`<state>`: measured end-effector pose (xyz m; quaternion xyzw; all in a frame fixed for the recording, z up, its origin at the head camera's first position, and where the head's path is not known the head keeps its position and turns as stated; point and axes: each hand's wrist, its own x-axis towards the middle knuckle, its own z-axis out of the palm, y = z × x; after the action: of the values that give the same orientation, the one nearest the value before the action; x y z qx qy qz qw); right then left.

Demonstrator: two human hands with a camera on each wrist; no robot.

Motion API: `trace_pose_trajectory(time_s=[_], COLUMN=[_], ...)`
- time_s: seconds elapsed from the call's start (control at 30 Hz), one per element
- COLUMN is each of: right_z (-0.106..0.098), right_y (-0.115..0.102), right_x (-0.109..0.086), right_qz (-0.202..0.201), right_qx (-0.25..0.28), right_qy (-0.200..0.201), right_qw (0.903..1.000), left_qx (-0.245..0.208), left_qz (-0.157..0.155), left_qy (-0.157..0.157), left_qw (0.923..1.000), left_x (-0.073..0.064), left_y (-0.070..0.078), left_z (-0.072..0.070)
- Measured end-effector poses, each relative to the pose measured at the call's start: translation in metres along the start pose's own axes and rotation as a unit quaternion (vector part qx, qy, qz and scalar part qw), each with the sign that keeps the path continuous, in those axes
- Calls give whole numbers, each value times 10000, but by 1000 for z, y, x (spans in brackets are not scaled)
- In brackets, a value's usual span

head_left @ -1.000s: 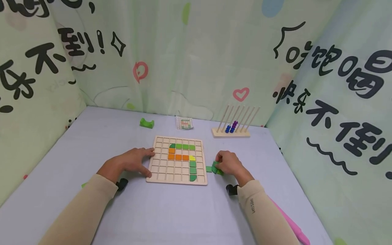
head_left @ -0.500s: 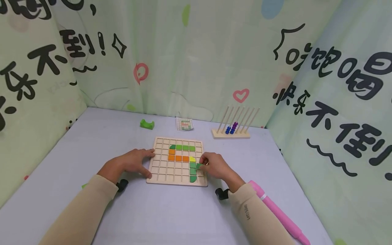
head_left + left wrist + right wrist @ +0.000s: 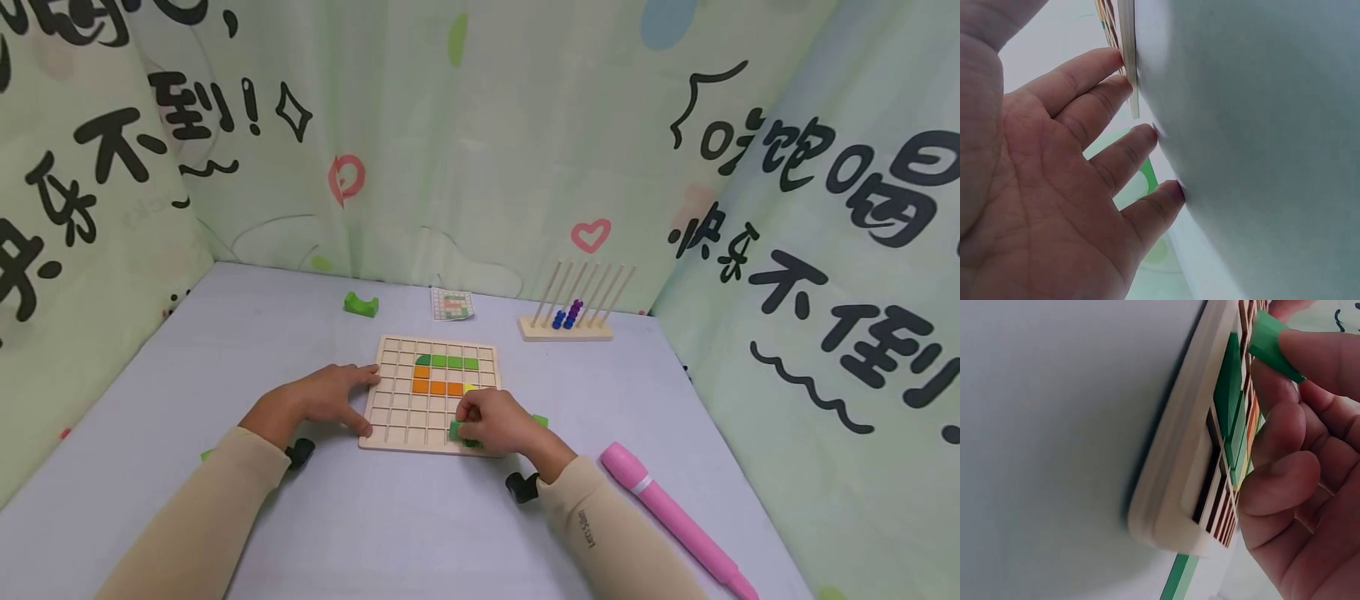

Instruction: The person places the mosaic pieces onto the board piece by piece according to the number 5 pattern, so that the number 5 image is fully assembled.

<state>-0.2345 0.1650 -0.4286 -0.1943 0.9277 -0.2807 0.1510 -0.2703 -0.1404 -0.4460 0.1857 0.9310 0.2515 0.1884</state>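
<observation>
A wooden grid board (image 3: 401, 417) lies on the table, with orange, yellow and green tiles in some squares. My left hand (image 3: 326, 393) rests at the board's left edge, thumb and fingers spread; in the left wrist view the fingertips (image 3: 1117, 59) touch its side. Over the board's lower right part, my right hand (image 3: 498, 423) pinches a small green square block (image 3: 1270, 345) between thumb and fingers. That block is above the grid, tilted, in the right wrist view. Green tiles (image 3: 1229, 387) sit in the squares below it. My right hand hides part of this column in the head view.
Loose green blocks (image 3: 539, 421) lie right of the board. Behind it are a pattern card (image 3: 452, 304), a green curved block (image 3: 361, 304) and a peg stand (image 3: 566, 331) with blue and purple beads. A pink stick-like object (image 3: 675, 517) lies at the right.
My right hand picked a green block from beside the board and carried it left over the board's lower right squares. My left hand stayed at the left edge.
</observation>
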Motion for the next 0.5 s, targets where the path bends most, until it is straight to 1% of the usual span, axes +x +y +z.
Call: trace_pose_trajectory(time_s=[0.27,0.5], right_z=[4,5], right_y=[-4,-8], right_x=[-2,-3], right_qz=[-101,-15], right_qx=[-204,-296], right_qy=[-90,-104], right_qw=[9997,9995], left_qx=[15,18], left_qz=[-51,-78], left_qy=[-14,14], left_qw=[10000,10000], left_x=[-1,-1], left_y=[1,1], left_z=[0,1])
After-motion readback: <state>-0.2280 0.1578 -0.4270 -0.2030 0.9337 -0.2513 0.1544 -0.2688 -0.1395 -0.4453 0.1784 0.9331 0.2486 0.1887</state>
